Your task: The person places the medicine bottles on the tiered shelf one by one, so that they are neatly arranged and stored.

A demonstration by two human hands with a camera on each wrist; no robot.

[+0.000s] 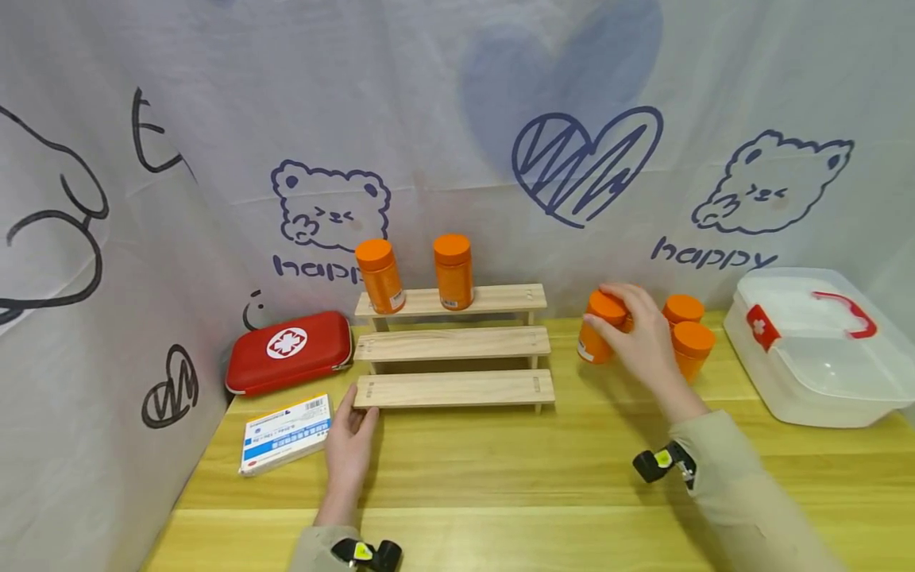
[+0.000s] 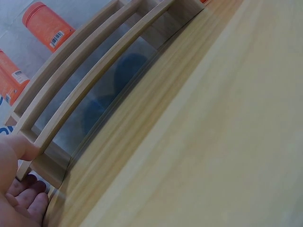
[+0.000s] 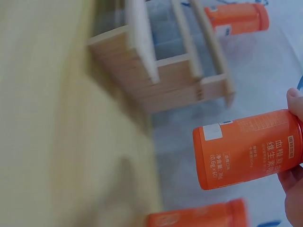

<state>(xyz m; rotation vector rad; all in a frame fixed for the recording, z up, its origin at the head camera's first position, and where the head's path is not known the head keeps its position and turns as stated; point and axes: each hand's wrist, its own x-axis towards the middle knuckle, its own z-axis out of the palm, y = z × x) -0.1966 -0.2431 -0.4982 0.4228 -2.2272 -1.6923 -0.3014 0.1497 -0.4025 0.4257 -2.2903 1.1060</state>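
Observation:
A three-tier wooden rack (image 1: 453,389) stands on the table, with an orange pill bottle (image 1: 381,278) and another orange pill bottle (image 1: 453,274) upright on its top tier. My left hand (image 1: 349,445) holds the rack's front left corner, thumb on the plank and fingers below, as the left wrist view shows. To the right of the rack, my right hand (image 1: 639,342) grips an orange pill bottle (image 3: 246,149) by its lid end. That bottle hangs in the air, its printed label showing in the right wrist view. Further orange pill bottles (image 1: 692,349) stand behind this hand, partly hidden.
A red first-aid case (image 1: 289,361) lies left of the rack, with a white and blue medicine box (image 1: 286,437) in front of it. At the far right stands a clear-lidded white medicine box (image 1: 822,357) with a red handle. A printed curtain (image 1: 457,119) hangs behind the table.

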